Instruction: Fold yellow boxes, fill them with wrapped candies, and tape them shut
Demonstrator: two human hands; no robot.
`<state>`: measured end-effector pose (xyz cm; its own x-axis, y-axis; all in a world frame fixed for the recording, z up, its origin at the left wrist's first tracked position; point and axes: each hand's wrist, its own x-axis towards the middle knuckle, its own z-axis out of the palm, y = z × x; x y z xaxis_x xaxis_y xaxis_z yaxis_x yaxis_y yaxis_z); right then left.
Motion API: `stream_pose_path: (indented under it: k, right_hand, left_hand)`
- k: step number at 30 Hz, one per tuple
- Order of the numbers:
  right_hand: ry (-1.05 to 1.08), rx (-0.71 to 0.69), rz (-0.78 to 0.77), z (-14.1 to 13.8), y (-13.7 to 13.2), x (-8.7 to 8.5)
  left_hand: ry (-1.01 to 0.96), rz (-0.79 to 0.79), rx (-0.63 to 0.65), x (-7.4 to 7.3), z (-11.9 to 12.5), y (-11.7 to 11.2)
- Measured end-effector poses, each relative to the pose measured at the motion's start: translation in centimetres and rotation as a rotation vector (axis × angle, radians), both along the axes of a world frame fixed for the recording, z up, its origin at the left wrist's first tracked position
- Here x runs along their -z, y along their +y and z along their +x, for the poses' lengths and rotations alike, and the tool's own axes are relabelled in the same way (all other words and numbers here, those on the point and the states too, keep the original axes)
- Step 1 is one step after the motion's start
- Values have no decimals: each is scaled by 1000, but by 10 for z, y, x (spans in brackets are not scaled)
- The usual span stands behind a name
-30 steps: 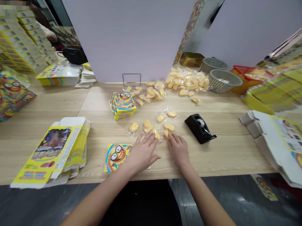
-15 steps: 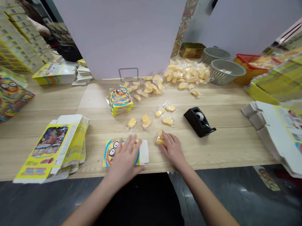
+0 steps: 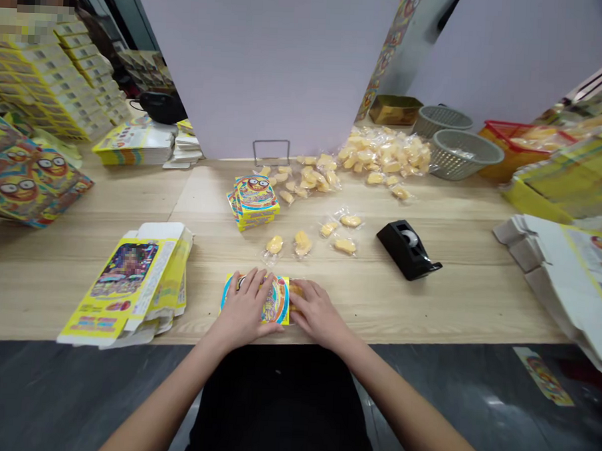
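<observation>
A small flat yellow cartoon box [image 3: 279, 303] lies near the table's front edge. My left hand [image 3: 245, 309] spans it from above, fingertips at its far edge and thumb at its near edge. At the box's right end, my right hand [image 3: 320, 313] is closed on a clear-wrapped yellow piece [image 3: 296, 290], mostly hidden by the fingers. How far the piece is inside the box I cannot tell. Just beyond lie several loose wrapped yellow pieces [image 3: 345, 245]. A short stack of cartoon boxes [image 3: 255, 200] stands behind my left hand.
Flattened cartons [image 3: 123, 284] lie left, more white cartons [image 3: 553, 263] right. A black tape dispenser [image 3: 407, 250] stands right of the loose pieces. At the back are a heap of wrapped pieces [image 3: 384, 153], grey baskets [image 3: 466, 156], a red basket [image 3: 509, 135] and a wire stand [image 3: 271, 142].
My right hand has moved left with the wrapped piece, up to the box's end. The white flap there no longer shows. My left hand stays over the box; the view has shifted slightly.
</observation>
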<state>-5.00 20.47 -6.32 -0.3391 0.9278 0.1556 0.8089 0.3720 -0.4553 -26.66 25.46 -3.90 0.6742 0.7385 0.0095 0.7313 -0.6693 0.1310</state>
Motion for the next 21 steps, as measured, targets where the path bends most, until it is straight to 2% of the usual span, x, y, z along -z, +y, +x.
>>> stream_pose_path:
  k: [1,2,4,6,7,9,11,14,17,19,21]
  right_hand:
    - [80,-15,-5,4,-3,-1]
    - [157,28,-8,10,-7,-1]
    - [293,239,-60,19,-13,0]
    - [442,411,-243,23,-14,-1]
    - [548,437,-382,22,-12,-2]
    - [823,419,-682,15,-3,-7]
    - [1094,400,-918,3,9,-13]
    - [1302,325,-1124,-15,26,-20]
    - [1247,249,-1106,-27,34,-21]
    - [1106,191,-940,-29,33,-28]
    - [876,139,-683,-24,28,-45]
  left_hand:
    - [-1,-5,-2,0,0,0]
    - [-4,-10,-3,0,0,1]
    - [-13,-15,-8,1,0,2]
    - [-22,-21,-13,1,0,2]
    - [-24,-25,-14,0,1,3]
    - [-27,-33,-23,0,2,2]
    - [-37,-40,-35,0,3,1]
    - [-74,-59,-45,0,4,0]
    - [-125,-139,-36,-8,0,5]
    - [-177,-236,-18,-21,-3,14]
    - [-261,-315,30,-40,-2,26]
